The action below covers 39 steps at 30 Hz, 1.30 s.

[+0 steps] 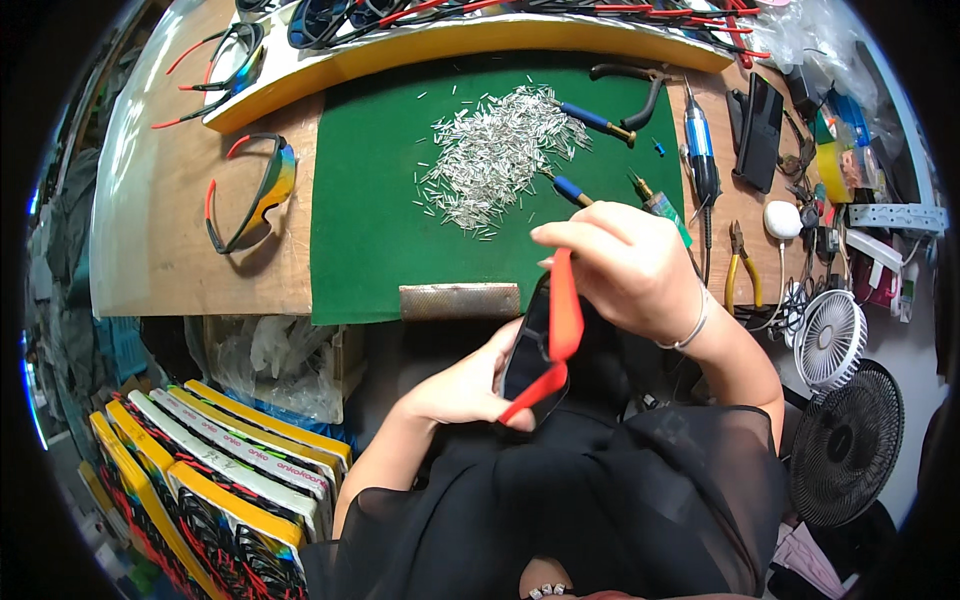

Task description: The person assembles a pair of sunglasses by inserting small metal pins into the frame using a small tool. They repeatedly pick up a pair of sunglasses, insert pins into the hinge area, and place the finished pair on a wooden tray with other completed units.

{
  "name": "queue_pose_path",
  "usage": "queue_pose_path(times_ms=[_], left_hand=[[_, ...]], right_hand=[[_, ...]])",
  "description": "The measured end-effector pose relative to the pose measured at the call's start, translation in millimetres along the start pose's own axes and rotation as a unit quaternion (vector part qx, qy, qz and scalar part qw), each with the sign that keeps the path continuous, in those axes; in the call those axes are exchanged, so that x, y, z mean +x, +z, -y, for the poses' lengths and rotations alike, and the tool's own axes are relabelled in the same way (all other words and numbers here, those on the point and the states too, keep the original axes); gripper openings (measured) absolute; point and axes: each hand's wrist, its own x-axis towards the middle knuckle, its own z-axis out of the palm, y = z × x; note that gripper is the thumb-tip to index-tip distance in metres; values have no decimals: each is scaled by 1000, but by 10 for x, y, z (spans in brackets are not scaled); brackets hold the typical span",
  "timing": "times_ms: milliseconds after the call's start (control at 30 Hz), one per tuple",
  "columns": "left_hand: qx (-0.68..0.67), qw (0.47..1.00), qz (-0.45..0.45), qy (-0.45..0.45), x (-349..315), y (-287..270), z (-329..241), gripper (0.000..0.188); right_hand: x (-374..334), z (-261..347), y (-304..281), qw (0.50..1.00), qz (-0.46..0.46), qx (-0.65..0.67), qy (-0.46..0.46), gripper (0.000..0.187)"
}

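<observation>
In front of my chest, just below the bench edge, I hold a pair of sunglasses point(566, 310) with dark lenses and red temples. My left hand point(465, 385) grips the front of the frame and one red temple from the left. My right hand point(635, 268) pinches the other red temple from above, fingers closed. Beyond them, a pile of small silver pins point(490, 155) lies on a green mat point(370, 210). Two blue-handled screwdrivers point(597, 121) rest at the pile's right side. A rough metal block point(459, 300) sits at the mat's front edge.
Finished-looking sunglasses point(262, 200) stand left on the bench. A long yellow-sided tray point(440, 50) with more glasses spans the back. Right are an electric screwdriver point(700, 150), yellow-handled pliers point(742, 265), a phone point(760, 132) and fans point(832, 340). Stacked trays point(235, 440) stand lower left.
</observation>
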Motion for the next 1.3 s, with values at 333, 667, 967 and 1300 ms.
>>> queue_pose_path(times_ms=[333, 667, 967, 1300], left_hand=[[-301, 940, -108, -116, 110, -213, 240, 26], [-57, 990, -95, -90, 139, 50, 248, 38], [-170, 972, -128, -98, 232, 51, 209, 32], [-254, 948, -167, -94, 287, -41, 221, 23]], right_hand=[[95, 182, 11, 973, -34, -156, -168, 34], [131, 196, -91, 980, -22, -98, -170, 34], [21, -328, -270, 988, 15, 75, 138, 31], [-330, -761, 551, 970, -6, -155, 188, 18]])
